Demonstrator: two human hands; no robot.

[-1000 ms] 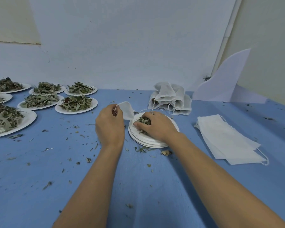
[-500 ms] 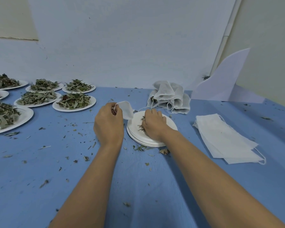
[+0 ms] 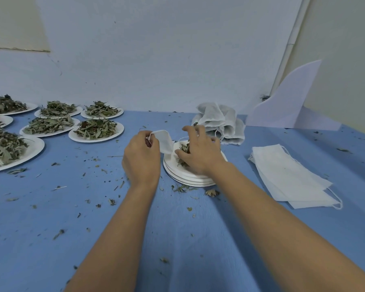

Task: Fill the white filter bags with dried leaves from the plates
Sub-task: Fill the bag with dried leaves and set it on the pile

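So right now the left grip (image 3: 142, 160) is pinching one small bag (image 3: 164, 141) by its top edge. The bag sticks out to the right, just beside the other thumb. The right grip (image 3: 198, 152) is clenched on a clump of leaves (image 3: 183, 149) right over the plate stack (image 3: 190, 180).

Can't tell from here if the bag's mouth is actually open, and honestly that's my main worry. If it's pinched flat, the clump just mashes against the cloth and drops. The leaves look long and springy too, with bits poking out between the fingers, so some will probably snag on the mouth and flick off. There are crumbs (image 3: 179, 188) all over the bench (image 3: 93, 228), so spills look easy here.

Other thing: the bag is held from one side only, so shoving a whole fistful in could tug it out of the pinch. Keeping it over the plate stack would at least catch whatever falls. The filled bags (image 3: 219, 121) sit just behind, so a careless swing of the hand could knock them.
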